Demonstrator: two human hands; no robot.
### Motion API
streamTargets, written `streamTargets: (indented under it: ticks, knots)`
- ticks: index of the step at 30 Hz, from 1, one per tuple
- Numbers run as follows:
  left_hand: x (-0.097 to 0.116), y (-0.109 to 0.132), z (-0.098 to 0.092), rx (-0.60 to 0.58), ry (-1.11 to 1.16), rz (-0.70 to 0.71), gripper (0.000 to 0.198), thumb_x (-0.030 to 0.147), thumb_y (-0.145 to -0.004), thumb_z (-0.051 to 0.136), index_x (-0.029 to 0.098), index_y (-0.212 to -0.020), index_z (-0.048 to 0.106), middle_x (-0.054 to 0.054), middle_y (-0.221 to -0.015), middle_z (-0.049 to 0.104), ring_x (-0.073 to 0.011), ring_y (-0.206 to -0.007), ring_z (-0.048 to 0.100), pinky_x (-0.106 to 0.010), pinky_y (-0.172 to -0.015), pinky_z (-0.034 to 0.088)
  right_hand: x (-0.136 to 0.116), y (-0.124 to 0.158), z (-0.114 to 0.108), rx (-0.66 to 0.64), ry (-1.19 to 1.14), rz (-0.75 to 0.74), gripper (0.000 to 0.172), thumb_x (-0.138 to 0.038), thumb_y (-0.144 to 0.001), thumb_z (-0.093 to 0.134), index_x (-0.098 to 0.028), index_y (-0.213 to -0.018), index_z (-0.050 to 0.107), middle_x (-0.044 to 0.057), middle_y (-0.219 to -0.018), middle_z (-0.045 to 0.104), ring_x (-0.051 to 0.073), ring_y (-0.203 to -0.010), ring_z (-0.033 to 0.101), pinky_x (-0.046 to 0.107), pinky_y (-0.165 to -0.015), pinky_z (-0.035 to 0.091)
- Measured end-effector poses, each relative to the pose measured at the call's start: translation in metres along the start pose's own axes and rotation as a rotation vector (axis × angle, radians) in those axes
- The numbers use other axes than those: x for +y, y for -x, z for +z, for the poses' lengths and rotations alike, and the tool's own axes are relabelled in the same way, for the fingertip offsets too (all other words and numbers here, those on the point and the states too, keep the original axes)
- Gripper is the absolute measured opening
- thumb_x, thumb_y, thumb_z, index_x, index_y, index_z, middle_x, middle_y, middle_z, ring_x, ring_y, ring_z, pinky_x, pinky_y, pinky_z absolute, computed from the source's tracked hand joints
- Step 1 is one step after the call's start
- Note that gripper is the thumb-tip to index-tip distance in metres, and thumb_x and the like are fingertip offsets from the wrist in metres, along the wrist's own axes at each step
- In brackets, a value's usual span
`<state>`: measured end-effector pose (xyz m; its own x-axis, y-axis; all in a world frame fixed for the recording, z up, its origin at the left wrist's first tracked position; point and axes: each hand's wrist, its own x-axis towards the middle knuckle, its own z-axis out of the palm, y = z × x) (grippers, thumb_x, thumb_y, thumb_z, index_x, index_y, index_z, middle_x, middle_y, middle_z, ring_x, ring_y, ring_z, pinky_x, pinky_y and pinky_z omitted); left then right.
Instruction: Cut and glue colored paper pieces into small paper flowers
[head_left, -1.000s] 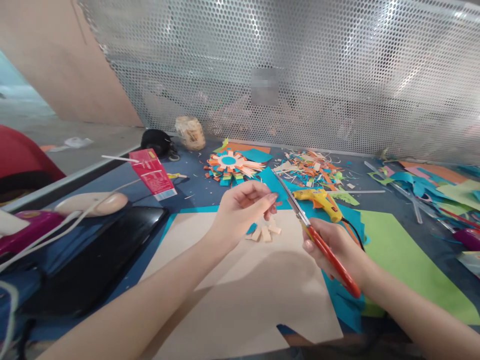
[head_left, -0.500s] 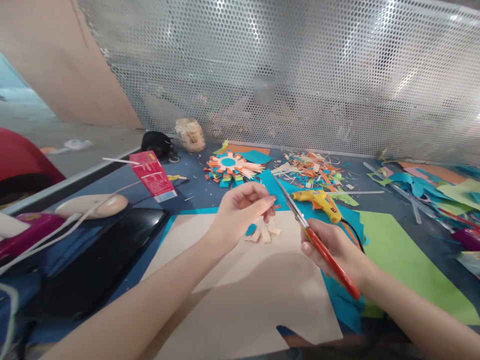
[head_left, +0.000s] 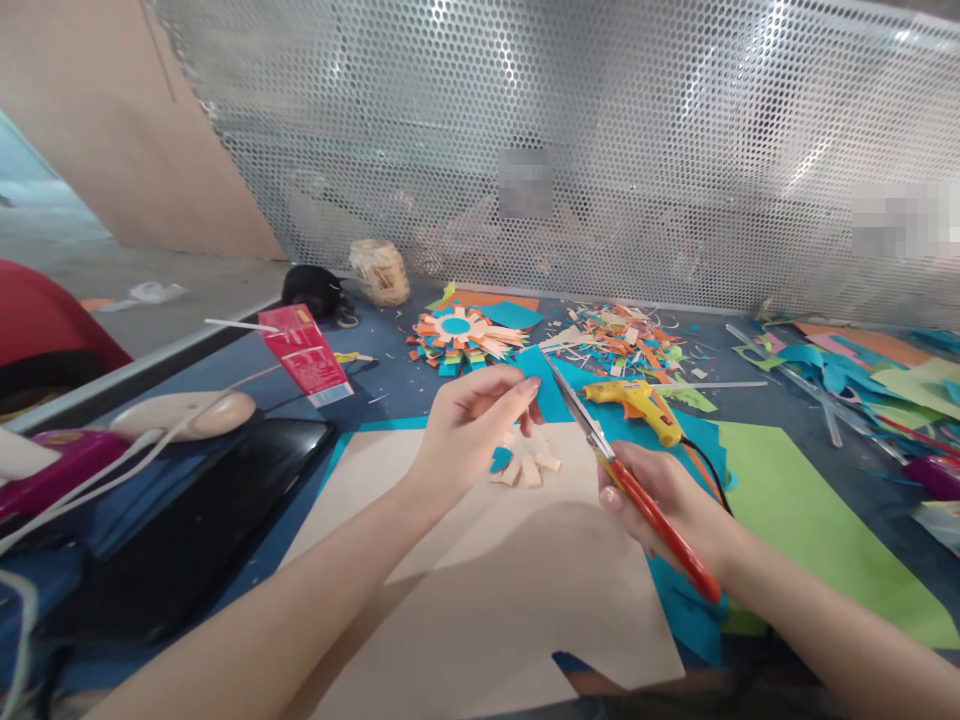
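My right hand (head_left: 660, 500) is wrapped round a pair of scissors with red handles (head_left: 664, 530). Their blades point up and to the left and look closed. My left hand (head_left: 476, 425) has thumb and fingers pinched together, left of the blades and apart from them; whatever is in the pinch is too small or hidden to name. Below its fingertips, small cream paper pieces (head_left: 531, 470) and a blue paper piece (head_left: 501, 459) lie on a large cream paper sheet (head_left: 480, 600).
A yellow glue gun (head_left: 637, 405) lies beyond my right hand, near a heap of paper scraps (head_left: 622, 335). Behind my left hand is a fringed paper flower (head_left: 461, 330). A green sheet (head_left: 825, 530), black phone-like slab (head_left: 202, 530) and red drink carton (head_left: 306, 352) flank the work.
My left hand has shifted slightly left, away from the scissors blades. The scissors have moved a little left with my right hand. The papers lie as before.
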<state>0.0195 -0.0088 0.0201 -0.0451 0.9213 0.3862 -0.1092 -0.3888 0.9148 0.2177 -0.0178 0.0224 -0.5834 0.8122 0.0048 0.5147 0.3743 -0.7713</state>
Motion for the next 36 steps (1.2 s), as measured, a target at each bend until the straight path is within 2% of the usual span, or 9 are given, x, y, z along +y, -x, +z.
streamTargets:
  ticks: [11, 27, 31, 36]
  knots:
    - [0.0079, 0.0022, 0.0041, 0.039, -0.083, -0.043, 0.020, 0.022, -0.073, 0.059, 0.017, -0.054, 0.057, 0.003, -0.053, 0.055, -0.0085, -0.050, 0.051, -0.021, -0.051, 0.041, 0.0001, 0.0005, 0.0011, -0.009, -0.027, -0.009, 0.035, -0.053, -0.080, 0.044, -0.020, -0.068, 0.036, -0.004, -0.058, 0.039, 0.008, -0.049, 0.034, 0.021, -0.043, 0.029]
    - [0.0065, 0.0026, 0.0069, 0.005, -0.049, -0.047, 0.022, 0.022, -0.074, 0.057, 0.016, -0.053, 0.057, 0.002, -0.054, 0.056, -0.0084, -0.050, 0.051, -0.021, -0.052, 0.043, 0.0009, 0.0008, 0.0013, 0.018, -0.009, 0.003, 0.037, -0.053, -0.079, 0.047, -0.021, -0.066, 0.035, -0.004, -0.058, 0.038, 0.008, -0.049, 0.035, 0.021, -0.042, 0.030]
    - [0.0064, 0.0020, 0.0072, 0.012, -0.044, -0.051, 0.022, 0.023, -0.074, 0.057, 0.016, -0.053, 0.057, 0.002, -0.054, 0.056, -0.0085, -0.050, 0.051, -0.022, -0.051, 0.043, 0.0038, 0.0002, 0.0038, 0.052, -0.010, -0.003, 0.036, -0.051, -0.079, 0.050, -0.021, -0.064, 0.037, -0.005, -0.056, 0.038, 0.007, -0.047, 0.034, 0.020, -0.041, 0.029]
    - [0.0059, 0.0023, 0.0089, 0.001, -0.088, -0.058, 0.023, 0.025, -0.074, 0.057, 0.016, -0.053, 0.056, 0.001, -0.054, 0.055, -0.0090, -0.050, 0.051, -0.022, -0.052, 0.043, 0.0062, -0.0033, 0.0081, 0.161, -0.102, 0.053, 0.038, -0.052, -0.077, 0.053, -0.021, -0.061, 0.038, -0.007, -0.045, 0.034, 0.006, -0.038, 0.031, 0.020, -0.035, 0.024]
